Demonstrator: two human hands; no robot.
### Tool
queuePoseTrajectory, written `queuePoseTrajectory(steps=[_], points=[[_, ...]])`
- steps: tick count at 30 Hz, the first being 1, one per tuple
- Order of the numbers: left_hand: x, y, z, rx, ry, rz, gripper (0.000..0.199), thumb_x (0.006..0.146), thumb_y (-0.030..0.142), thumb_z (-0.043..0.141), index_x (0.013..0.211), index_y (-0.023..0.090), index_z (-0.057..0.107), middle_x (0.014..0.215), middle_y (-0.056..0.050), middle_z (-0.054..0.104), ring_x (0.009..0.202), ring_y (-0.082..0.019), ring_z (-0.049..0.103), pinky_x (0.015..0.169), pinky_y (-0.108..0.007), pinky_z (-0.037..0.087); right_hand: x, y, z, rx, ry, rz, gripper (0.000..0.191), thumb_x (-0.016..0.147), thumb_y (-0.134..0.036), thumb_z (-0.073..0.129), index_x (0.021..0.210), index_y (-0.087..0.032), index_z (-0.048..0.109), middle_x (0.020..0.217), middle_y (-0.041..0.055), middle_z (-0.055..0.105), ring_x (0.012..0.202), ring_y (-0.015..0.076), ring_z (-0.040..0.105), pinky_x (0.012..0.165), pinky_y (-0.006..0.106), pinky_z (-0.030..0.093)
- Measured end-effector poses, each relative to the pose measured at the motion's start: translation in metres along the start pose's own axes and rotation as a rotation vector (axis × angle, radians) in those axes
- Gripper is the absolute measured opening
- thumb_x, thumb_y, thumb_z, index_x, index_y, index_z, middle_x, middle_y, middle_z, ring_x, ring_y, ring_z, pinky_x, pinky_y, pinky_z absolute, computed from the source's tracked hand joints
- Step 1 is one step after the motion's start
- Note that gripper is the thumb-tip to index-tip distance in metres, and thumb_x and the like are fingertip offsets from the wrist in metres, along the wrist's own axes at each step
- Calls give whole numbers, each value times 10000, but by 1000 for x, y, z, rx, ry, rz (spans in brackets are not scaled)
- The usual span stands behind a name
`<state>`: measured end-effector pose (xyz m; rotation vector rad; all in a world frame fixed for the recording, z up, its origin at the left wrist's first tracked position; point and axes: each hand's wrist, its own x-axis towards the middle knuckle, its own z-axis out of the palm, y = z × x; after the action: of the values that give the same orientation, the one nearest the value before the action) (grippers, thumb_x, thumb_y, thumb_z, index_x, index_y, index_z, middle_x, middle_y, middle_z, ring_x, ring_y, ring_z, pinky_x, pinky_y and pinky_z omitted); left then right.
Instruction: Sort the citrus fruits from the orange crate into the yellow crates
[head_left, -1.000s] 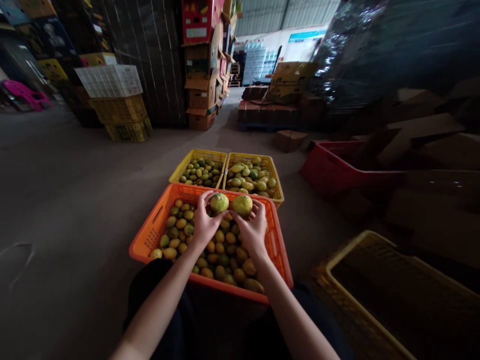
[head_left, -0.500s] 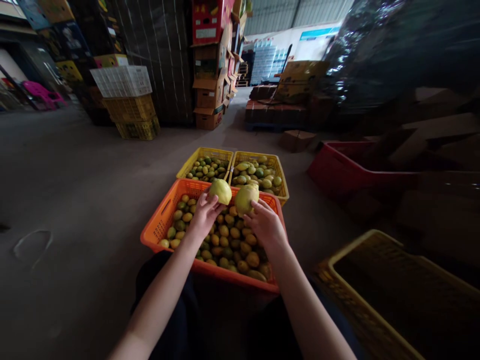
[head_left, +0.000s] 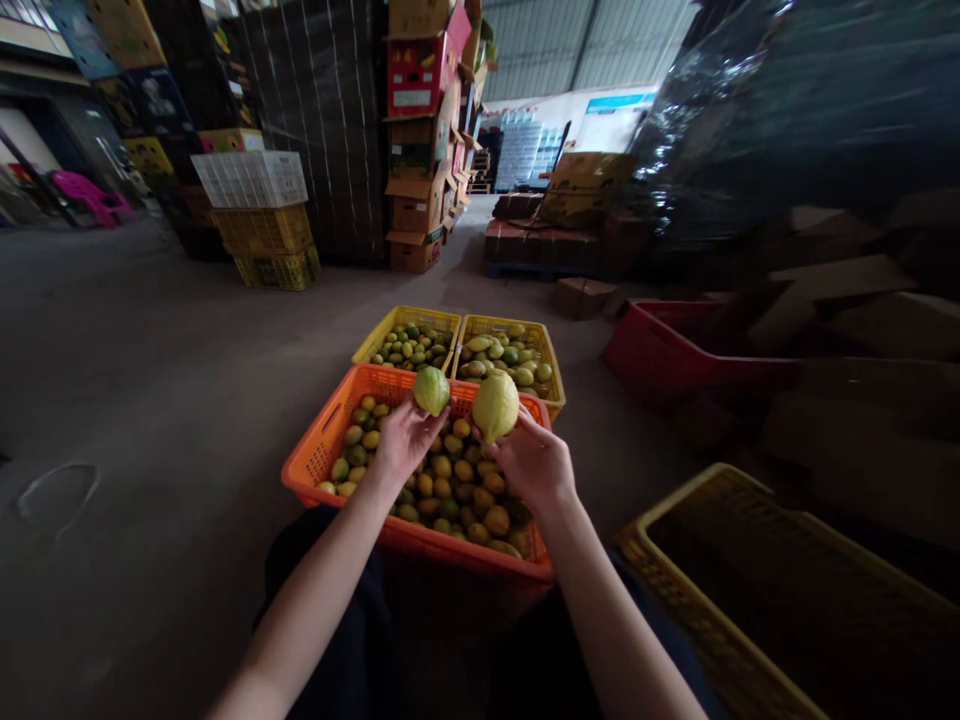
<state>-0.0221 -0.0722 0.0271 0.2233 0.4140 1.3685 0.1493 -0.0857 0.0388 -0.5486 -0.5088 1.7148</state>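
Note:
Above the orange crate (head_left: pixel 319 440), each of my hands has one fruit in its fingers. My left hand (head_left: pixel 405 440) is closed round a greenish lemon (head_left: pixel 431 391). In my right hand (head_left: pixel 536 460) is a larger, pale yellow lemon (head_left: pixel 496 406) with its pointed end turned down. The two lemons are held apart, side by side. Below them, the orange crate is filled with many small yellow and green lemons (head_left: pixel 442 487). Behind it stand two yellow crates, the left one (head_left: pixel 367 345) with smaller green-yellow fruit and the right one (head_left: pixel 556 385) with larger fruit.
A yellow crate (head_left: pixel 697 490) stands close by my right leg. Farther right is a red bin (head_left: pixel 652 350) beside loose cardboard (head_left: pixel 832 290). Stacked crates (head_left: pixel 262 230), stacked cartons (head_left: pixel 416 210) and a loaded pallet (head_left: pixel 540 245) stand farther back on the concrete floor (head_left: pixel 187 400).
Both lemons have been turned in my fingers: the left now shows a greener side, the right points its tip downward. The view has tilted up slightly.

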Motion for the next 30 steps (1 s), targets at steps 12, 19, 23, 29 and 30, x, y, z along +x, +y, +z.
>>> queuePoseTrajectory(steps=[12, 19, 23, 29, 30], points=[[-11, -7, -7, 120, -9, -109, 382, 847, 483, 483, 774, 130, 610, 706, -63, 642, 386, -49, 389, 348, -169, 311, -8, 7, 12, -66, 136, 58, 189, 771, -356, 565, 822, -184, 622, 622, 34, 659, 375, 126, 529, 260, 197, 362], [-1, -12, 11, -110, -136, -122, 421, 859, 471, 426, 826, 96, 614, 662, -48, 548, 473, -74, 416, 411, -179, 366, 8, 12, 17, 4, 76, 76, 285, 765, -445, 569, 776, -163, 609, 574, 20, 628, 351, 93, 465, 281, 187, 325], [17, -21, 21, -148, -8, -63, 361, 900, 390, 372, 867, 127, 618, 666, -53, 571, 506, -108, 473, 431, -200, 387, 20, 2, 31, -8, 245, 31, 199, 794, -369, 557, 796, -177, 606, 569, -4, 642, 401, 123, 544, 290, 188, 340], [37, -37, 32, -98, 97, 22, 333, 918, 331, 348, 959, 152, 626, 661, -22, 583, 497, -100, 515, 432, -180, 388, 38, -1, 36, 3, 430, 9, 275, 868, -380, 448, 799, -167, 606, 534, -7, 652, 396, 125, 572, 338, 211, 443], [38, -38, 34, -96, 116, 38, 337, 915, 353, 358, 956, 150, 625, 655, -19, 583, 496, -100, 517, 435, -180, 390, 40, -1, 35, 11, 442, -15, 265, 872, -370, 447, 803, -169, 606, 534, -14, 651, 399, 124, 577, 342, 210, 448]])
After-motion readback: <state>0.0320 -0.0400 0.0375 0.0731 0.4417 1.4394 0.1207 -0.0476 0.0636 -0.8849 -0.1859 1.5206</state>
